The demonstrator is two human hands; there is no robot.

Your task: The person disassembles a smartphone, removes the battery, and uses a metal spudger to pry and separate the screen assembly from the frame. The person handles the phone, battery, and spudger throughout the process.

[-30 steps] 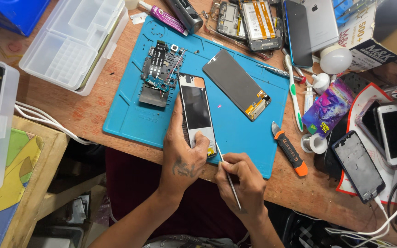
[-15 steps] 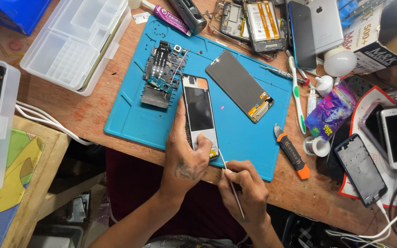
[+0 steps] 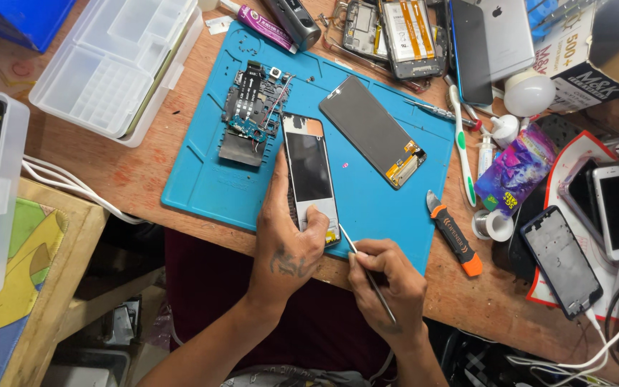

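Right hand (image 3: 385, 276): pinched round a thin metal probe (image 3: 367, 271), tip at the phone's near corner.
Left hand (image 3: 291, 240): clamped on the phone frame (image 3: 309, 175), thumb over its lower edge.
Which way: the frame lies up and left of the right hand; the left hand is nearer, already on it.
Long axis: running away from the person, slightly tilted, on the blue mat (image 3: 367, 193).
Table (image 3: 145, 172): loose screen (image 3: 370, 129) and circuit board (image 3: 252, 107) just beyond.
Hidden: the frame's near left edge, under the left hand; tip contact too small to tell.

Bright, even overhead light, sharp focus (soft shadows, mild edge distortion)
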